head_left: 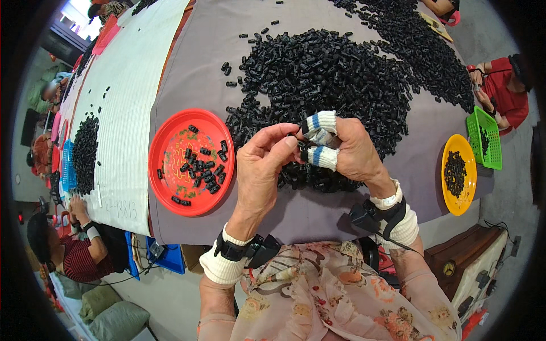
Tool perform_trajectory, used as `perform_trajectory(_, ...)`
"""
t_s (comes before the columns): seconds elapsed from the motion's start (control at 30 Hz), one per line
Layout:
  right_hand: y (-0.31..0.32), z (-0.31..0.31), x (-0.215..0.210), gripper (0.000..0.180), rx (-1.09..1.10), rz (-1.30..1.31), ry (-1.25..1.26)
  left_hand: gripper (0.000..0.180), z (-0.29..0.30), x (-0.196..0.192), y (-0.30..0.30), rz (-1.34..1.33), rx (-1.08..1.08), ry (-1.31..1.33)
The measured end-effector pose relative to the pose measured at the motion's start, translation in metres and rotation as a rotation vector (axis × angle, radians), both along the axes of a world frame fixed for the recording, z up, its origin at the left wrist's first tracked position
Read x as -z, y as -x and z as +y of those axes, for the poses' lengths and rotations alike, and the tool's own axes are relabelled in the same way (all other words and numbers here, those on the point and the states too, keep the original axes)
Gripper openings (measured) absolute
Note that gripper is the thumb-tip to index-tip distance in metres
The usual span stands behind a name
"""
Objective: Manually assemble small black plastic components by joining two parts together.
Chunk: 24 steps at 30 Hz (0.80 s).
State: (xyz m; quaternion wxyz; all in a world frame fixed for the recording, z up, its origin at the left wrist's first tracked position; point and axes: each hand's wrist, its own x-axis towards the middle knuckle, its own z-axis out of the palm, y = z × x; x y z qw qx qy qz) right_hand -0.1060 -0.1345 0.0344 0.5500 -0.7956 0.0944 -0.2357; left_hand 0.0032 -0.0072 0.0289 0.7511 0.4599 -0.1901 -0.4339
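Above the near edge of a large heap of small black cylindrical plastic pieces [324,74], my two hands meet. Thumb and fingers of my left hand [259,170] are pinched at one small black piece [300,132], mostly covered by the fingers. From the other side my right hand [358,150] closes on the same spot; white cloth finger covers with blue stripes [321,122] wrap its fingers. Just left of my left hand, a red plate [162,122] holds several of the same black pieces.
The heap lies on a grey tablecloth [193,74] and stretches to the far right. At right stand a yellow plate [448,182] of small black parts and a green basket [493,150]. A person in red [509,91] sits at right, another in stripes [85,258] at left.
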Motion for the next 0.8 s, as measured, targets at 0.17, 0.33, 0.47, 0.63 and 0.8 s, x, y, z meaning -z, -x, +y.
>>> perform_trajectory(0.17,0.000,0.002,-0.002,0.024,0.041,-0.034,-0.048,0.023,0.001,0.003,0.001,0.094,0.005,0.108)
perform_trajectory(0.33,-0.003,0.006,-0.005,0.023,0.050,0.004,-0.061,0.023,0.002,0.011,-0.004,0.201,0.037,0.178)
perform_trajectory(0.47,-0.005,0.007,-0.006,0.024,0.083,0.004,-0.005,0.021,0.004,0.012,-0.007,0.249,0.044,0.217)
perform_trajectory(0.63,-0.005,0.003,-0.012,0.029,0.104,0.031,-0.016,0.021,0.002,0.006,-0.012,0.228,0.024,0.233)
perform_trajectory(0.8,-0.008,0.001,-0.019,0.034,0.020,0.129,0.094,0.021,0.005,0.009,-0.017,0.192,0.092,0.284)
